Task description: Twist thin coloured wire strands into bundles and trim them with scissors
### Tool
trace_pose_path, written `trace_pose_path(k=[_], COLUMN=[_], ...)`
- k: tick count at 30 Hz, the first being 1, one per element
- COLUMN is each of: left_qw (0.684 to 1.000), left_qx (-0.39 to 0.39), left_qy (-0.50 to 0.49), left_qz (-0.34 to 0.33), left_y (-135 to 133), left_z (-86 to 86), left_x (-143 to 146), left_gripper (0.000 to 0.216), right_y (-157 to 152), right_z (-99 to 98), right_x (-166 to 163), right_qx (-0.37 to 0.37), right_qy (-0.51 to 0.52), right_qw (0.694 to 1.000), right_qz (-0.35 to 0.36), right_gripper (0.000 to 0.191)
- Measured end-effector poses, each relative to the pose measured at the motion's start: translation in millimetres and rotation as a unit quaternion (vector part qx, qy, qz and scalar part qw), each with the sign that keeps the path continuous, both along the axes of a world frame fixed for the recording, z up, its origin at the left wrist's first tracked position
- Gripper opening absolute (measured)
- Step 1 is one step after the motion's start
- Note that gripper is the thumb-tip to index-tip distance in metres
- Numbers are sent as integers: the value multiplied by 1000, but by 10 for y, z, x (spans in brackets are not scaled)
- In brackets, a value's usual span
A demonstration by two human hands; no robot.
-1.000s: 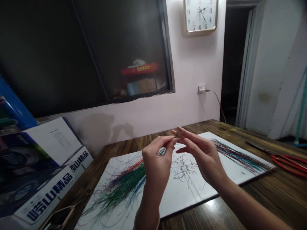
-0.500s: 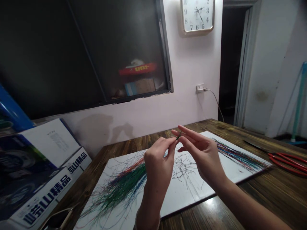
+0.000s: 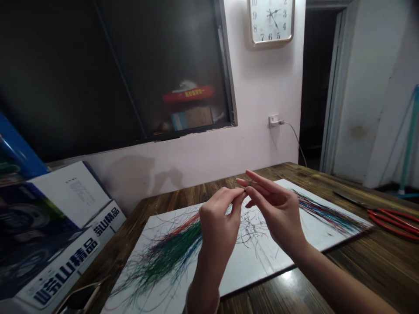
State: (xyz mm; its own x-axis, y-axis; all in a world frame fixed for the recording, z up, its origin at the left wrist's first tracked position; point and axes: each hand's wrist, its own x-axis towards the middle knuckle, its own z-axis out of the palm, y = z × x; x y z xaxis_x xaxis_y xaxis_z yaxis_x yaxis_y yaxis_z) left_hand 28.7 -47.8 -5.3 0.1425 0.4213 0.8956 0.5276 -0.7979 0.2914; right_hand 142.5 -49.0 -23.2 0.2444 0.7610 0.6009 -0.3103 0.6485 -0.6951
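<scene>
My left hand point(image 3: 220, 218) and my right hand point(image 3: 278, 207) meet at the fingertips above a white board point(image 3: 255, 272). Both pinch a thin, dark greenish wire, of which only a tiny part shows between them. The other fingers of my right hand are stretched out. Left of my hands, a loose heap of green, red and blue wires point(image 3: 176, 250) spreads over the board. Short dark wire offcuts point(image 3: 252, 226) lie scattered beneath my hands. A straighter bundle of coloured wires point(image 3: 330, 211) rests on the board's right part.
Scissors with red handles point(image 3: 393, 220) lie on the wooden table point(image 3: 356, 270) at the right. Printed boxes point(image 3: 68, 257) stand at the left edge. Behind the table are a wall with a clock point(image 3: 271, 21) and a plugged-in cable point(image 3: 296, 137).
Both hands stay pinched together, with only a slight shift of the fingertips. The green bit at the fingertips shows less now. The view has moved a little.
</scene>
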Motion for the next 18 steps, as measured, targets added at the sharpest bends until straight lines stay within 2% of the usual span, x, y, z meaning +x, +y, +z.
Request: trace_pose_path(k=[8, 13, 18], left_qw=[997, 996, 990], left_qx=[-46, -65, -102], left_qy=[-29, -32, -66], left_qz=[-52, -56, -73], left_y=[-37, -45, -53], left_z=[25, 32, 39], left_x=[-20, -35, -38], left_gripper=[9, 7, 6], right_y=[-14, -16, -4], right_z=[-6, -10, -29], right_x=[28, 14, 29], right_qx=[45, 58, 73], right_qy=[-34, -42, -62], right_qw=[997, 994, 993], right_qz=[-55, -79, -64], right_gripper=[33, 32, 35])
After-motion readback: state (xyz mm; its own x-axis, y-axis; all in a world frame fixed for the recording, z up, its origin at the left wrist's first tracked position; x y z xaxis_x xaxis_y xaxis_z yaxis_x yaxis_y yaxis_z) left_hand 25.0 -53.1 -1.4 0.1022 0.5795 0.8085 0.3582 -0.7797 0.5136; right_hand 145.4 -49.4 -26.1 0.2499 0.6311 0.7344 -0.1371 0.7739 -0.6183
